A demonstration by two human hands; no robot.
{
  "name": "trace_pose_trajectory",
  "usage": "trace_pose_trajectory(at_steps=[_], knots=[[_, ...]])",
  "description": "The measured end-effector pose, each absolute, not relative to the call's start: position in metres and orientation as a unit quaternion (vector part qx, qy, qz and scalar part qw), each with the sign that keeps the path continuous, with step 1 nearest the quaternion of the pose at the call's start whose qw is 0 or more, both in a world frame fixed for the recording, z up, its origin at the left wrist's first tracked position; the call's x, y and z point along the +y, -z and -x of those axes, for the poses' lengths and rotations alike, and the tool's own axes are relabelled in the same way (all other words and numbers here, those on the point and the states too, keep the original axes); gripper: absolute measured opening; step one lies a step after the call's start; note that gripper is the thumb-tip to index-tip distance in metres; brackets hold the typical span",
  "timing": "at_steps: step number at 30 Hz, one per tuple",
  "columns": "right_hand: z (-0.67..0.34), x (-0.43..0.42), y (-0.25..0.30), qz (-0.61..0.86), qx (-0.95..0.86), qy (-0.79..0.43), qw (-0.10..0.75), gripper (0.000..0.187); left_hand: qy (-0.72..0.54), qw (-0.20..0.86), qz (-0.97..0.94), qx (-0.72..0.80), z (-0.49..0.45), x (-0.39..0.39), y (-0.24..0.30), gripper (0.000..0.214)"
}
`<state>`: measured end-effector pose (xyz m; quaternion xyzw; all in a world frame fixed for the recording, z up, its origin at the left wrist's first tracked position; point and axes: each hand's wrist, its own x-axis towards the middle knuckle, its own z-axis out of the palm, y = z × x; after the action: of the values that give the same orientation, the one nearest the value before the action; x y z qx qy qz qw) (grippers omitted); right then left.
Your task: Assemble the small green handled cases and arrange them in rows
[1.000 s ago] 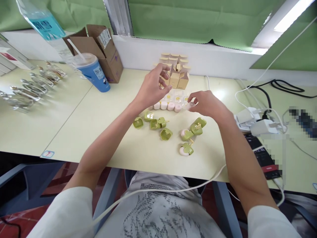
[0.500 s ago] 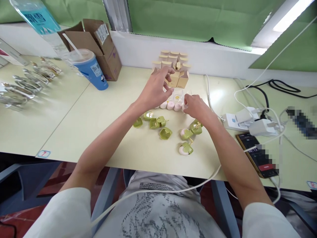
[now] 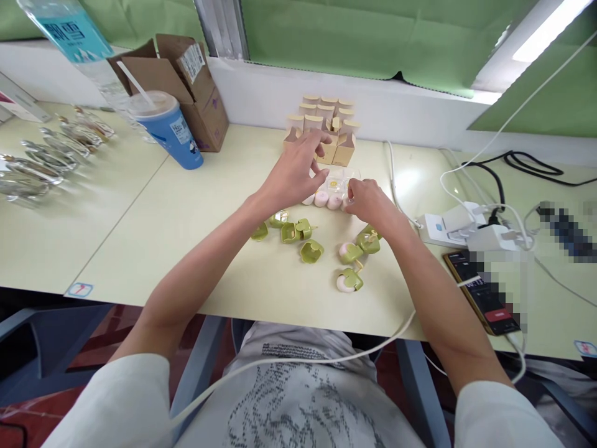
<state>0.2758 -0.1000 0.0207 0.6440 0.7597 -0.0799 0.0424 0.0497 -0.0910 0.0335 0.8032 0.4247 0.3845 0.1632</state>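
Note:
My left hand (image 3: 296, 171) hovers in front of the small cardboard boxes (image 3: 344, 150), fingers apart and curved, with nothing visible in them. My right hand (image 3: 370, 199) is closed, fingertips pressed together at the right end of a row of small pale-pink rounded pieces (image 3: 321, 199); what it pinches, if anything, is hidden. Clear plastic packaging with yellow spots (image 3: 334, 184) lies between the hands. Nearer to me are several open green petal-like shells (image 3: 311, 251). Towards the right, a green shell holding a white-pink piece (image 3: 349, 281) lies on its side near a few others.
A blue cup with a straw (image 3: 175, 137), an open brown carton (image 3: 205, 115) and a water bottle (image 3: 77, 43) stand at left, beside several glass bottles (image 3: 51, 155). Power strip (image 3: 436, 229), phone (image 3: 480, 292) and cables occupy the right. A white cable (image 3: 289, 361) crosses my lap.
My left hand has shifted very slightly down and to the right. My right hand stays nearly in place, and the pieces on the table look unmoved.

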Motion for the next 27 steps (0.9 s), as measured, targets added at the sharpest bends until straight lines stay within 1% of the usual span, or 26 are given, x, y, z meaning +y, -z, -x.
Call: trace_pose_trajectory(at_steps=[4, 5, 8, 9, 11, 14, 17, 19, 22, 27], knots=[[-0.281, -0.104, -0.035, -0.66, 0.744, 0.101, 0.027, 0.038, -0.384, 0.157, -0.806, 0.423, -0.051, -0.093, -0.035, 0.048], [-0.284, -0.106, -0.041, -0.664, 0.741, 0.102, 0.018, 0.034, -0.385, 0.156, -0.806, 0.422, -0.051, -0.093, -0.035, 0.047], [-0.298, -0.112, -0.061, -0.669, 0.738, 0.086, 0.022, 0.013, -0.387, 0.159, -0.805, 0.421, -0.051, -0.093, -0.035, 0.041], [-0.302, -0.114, -0.067, -0.673, 0.733, 0.086, 0.039, 0.012, -0.385, 0.16, -0.806, 0.421, -0.051, -0.093, -0.035, 0.039], [-0.311, -0.116, -0.073, -0.688, 0.713, 0.106, 0.084, 0.021, -0.376, 0.158, -0.811, 0.419, -0.051, -0.092, -0.034, 0.034], [-0.317, -0.112, -0.069, -0.704, 0.674, 0.167, 0.149, 0.029, -0.349, 0.154, -0.825, 0.417, -0.053, -0.095, -0.034, 0.027], [-0.318, -0.103, -0.058, -0.697, 0.659, 0.205, 0.193, 0.035, -0.285, 0.138, -0.862, 0.396, -0.058, -0.1, -0.034, 0.02], [-0.319, -0.097, -0.052, -0.692, 0.656, 0.216, 0.208, 0.038, -0.223, 0.118, -0.896, 0.365, -0.061, -0.105, -0.035, 0.02], [-0.32, -0.092, -0.048, -0.69, 0.653, 0.23, 0.211, 0.041, -0.141, 0.102, -0.927, 0.332, -0.065, -0.109, -0.034, 0.027], [-0.326, -0.09, -0.048, -0.69, 0.648, 0.249, 0.206, 0.033, -0.104, 0.099, -0.935, 0.325, -0.07, -0.11, -0.027, 0.031]])
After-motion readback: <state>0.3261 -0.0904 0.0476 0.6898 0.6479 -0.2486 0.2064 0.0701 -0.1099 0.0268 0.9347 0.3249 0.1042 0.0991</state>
